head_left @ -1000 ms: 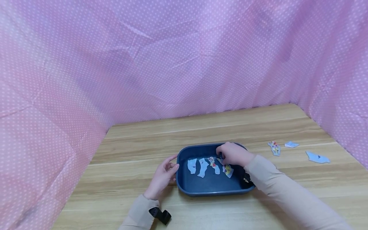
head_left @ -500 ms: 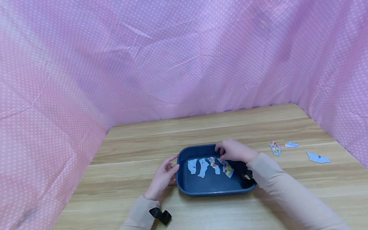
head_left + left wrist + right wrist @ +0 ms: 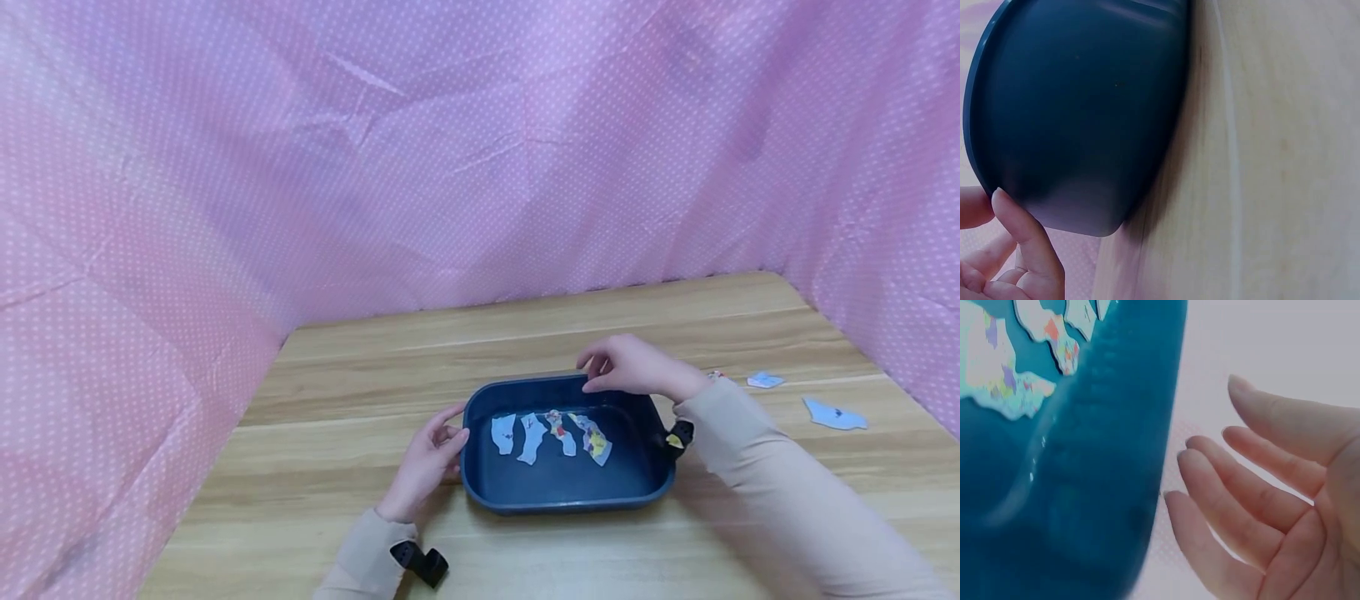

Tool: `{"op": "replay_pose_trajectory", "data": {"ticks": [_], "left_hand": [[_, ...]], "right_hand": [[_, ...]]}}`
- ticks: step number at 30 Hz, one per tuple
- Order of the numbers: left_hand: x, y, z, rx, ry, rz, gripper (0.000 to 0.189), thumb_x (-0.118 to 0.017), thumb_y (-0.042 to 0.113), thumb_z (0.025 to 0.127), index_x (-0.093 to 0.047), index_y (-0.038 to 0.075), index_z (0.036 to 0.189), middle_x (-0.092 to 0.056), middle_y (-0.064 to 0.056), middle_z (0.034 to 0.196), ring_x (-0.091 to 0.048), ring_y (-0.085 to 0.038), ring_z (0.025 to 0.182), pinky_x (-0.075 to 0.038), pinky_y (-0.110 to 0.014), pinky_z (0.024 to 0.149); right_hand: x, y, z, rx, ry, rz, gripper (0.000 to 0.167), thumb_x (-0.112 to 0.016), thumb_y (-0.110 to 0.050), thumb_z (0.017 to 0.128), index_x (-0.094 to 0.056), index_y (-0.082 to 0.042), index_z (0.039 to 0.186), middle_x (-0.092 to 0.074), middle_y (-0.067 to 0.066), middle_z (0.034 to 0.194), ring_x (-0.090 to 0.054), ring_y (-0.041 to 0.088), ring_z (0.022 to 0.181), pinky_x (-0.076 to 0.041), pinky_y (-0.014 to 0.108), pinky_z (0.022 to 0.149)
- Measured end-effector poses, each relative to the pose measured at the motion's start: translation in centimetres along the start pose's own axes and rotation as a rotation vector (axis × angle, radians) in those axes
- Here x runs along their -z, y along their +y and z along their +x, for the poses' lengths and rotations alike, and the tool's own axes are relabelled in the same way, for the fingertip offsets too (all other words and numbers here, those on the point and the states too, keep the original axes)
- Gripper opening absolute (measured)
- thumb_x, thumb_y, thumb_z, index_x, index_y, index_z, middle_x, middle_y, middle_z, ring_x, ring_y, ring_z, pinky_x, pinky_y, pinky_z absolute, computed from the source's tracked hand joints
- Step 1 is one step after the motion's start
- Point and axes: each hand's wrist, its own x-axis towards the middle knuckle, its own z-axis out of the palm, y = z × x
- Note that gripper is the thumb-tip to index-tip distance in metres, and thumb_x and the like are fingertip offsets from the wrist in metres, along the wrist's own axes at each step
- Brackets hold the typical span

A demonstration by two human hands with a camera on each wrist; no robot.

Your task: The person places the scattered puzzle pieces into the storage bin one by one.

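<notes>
A dark blue tray (image 3: 555, 505) stands on the table, with several torn-edged paper pieces lying in a row on its floor. The rightmost piece (image 3: 597, 442) is printed in yellow and purple; beside it lies one with red spots (image 3: 558, 432). At the left end, the left hand (image 3: 424, 458) holds the tray's rim between thumb and index finger, plain in the left wrist view. Over the far right rim is the right hand (image 3: 633, 367). The right wrist view shows its fingers (image 3: 1229, 506) loosely bent, with nothing between them, apart from the tray wall (image 3: 1147, 456).
On the table to the right lie a pale blue piece (image 3: 835, 414), a smaller one (image 3: 765, 380) and a colourful one (image 3: 716, 375) partly hidden by the right sleeve. A pink dotted cloth (image 3: 480, 167) hangs behind the wooden table (image 3: 337, 375).
The right hand has come up out of the tray and moved right and away, uncovering the yellow and purple piece. The left hand has stayed at the rim.
</notes>
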Motion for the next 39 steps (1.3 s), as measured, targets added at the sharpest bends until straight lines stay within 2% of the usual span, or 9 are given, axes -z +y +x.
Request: {"op": "replay_pose_trajectory", "data": {"ticks": [9,20,25,30,39], "left_hand": [[-0.5,-0.1,-0.2,-0.007,0.008,-0.009,0.045,-0.055,0.015,0.096,-0.045,0.011,0.14,-0.059,-0.01,0.094,-0.055,-0.013,0.069,-0.049,-0.025,0.061],[0.1,0.0,0.2,0.002,-0.019,-0.021,0.046,-0.055,0.018,0.097,-0.043,0.012,0.141,-0.06,-0.011,0.098,-0.057,-0.014,0.073,-0.05,-0.028,0.065],[0.4,-0.1,0.4,0.011,-0.026,-0.016,0.046,-0.056,0.019,0.096,-0.044,0.014,0.14,-0.061,-0.01,0.098,-0.058,-0.016,0.074,-0.05,-0.028,0.067],[0.6,0.3,0.6,0.006,-0.03,-0.016,0.046,-0.056,0.019,0.096,-0.045,0.013,0.14,-0.06,-0.01,0.096,-0.058,-0.015,0.073,-0.05,-0.028,0.066],[0.9,0.5,0.9,0.004,-0.034,-0.001,0.046,-0.056,0.017,0.096,-0.045,0.012,0.139,-0.06,-0.011,0.095,-0.058,-0.015,0.072,-0.05,-0.027,0.065]], "right_hand": [[1.5,1.7,-1.6,-0.018,0.083,0.04,0.029,-0.071,-0.011,0.083,-0.065,0.003,0.107,-0.068,0.004,0.083,-0.065,0.017,0.077,-0.053,0.03,0.068],[2.3,4.4,-3.5,-0.104,0.153,0.04,0.031,-0.071,-0.01,0.083,-0.062,0.004,0.111,-0.068,0.007,0.088,-0.065,0.017,0.078,-0.052,0.027,0.068],[3.0,5.3,-4.7,-0.158,0.166,0.003,0.04,-0.072,-0.014,0.083,-0.059,0.004,0.116,-0.066,0.014,0.096,-0.065,0.022,0.082,-0.053,0.031,0.069],[3.7,6.9,-5.7,-0.157,0.157,-0.049,0.049,-0.075,-0.015,0.081,-0.056,0.008,0.12,-0.063,0.022,0.104,-0.064,0.033,0.09,-0.054,0.041,0.073],[3.5,10.1,-7.3,-0.182,0.158,-0.13,0.044,-0.076,-0.015,0.078,-0.06,0.01,0.111,-0.065,0.022,0.098,-0.064,0.031,0.085,-0.051,0.044,0.073]]}}
